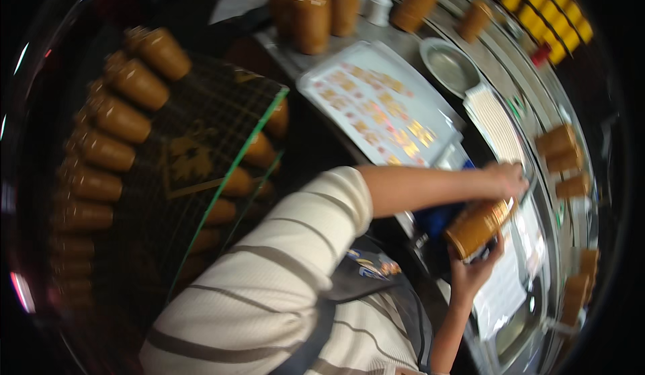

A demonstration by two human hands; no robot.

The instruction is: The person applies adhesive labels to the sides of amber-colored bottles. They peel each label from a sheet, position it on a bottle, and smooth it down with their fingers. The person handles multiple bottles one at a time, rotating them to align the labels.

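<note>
A glossy brown cylindrical jar (474, 230) is held at a tilt over the bench, its gold-marked side partly in shadow. My right hand (478, 262) wraps round its lower side, thumb and fingers against it. Reaching across from a striped sleeve, my left hand (505, 179) is at the jar's upper end with its fingers curled in. Blur and the hand itself hide what those fingers grip. Beyond my left forearm lies a white tray (321, 80) bearing several small gold and red pieces.
A round metal bowl (450, 68) and a stack of pale sheets (494, 123) are by the tray. More brown jars (311, 22) stand at the back. On the left, a row of similar jars (121, 119) lines a dark gridded tabletop with a green edge (238, 156). Yellow containers (537, 9) sit at upper right.
</note>
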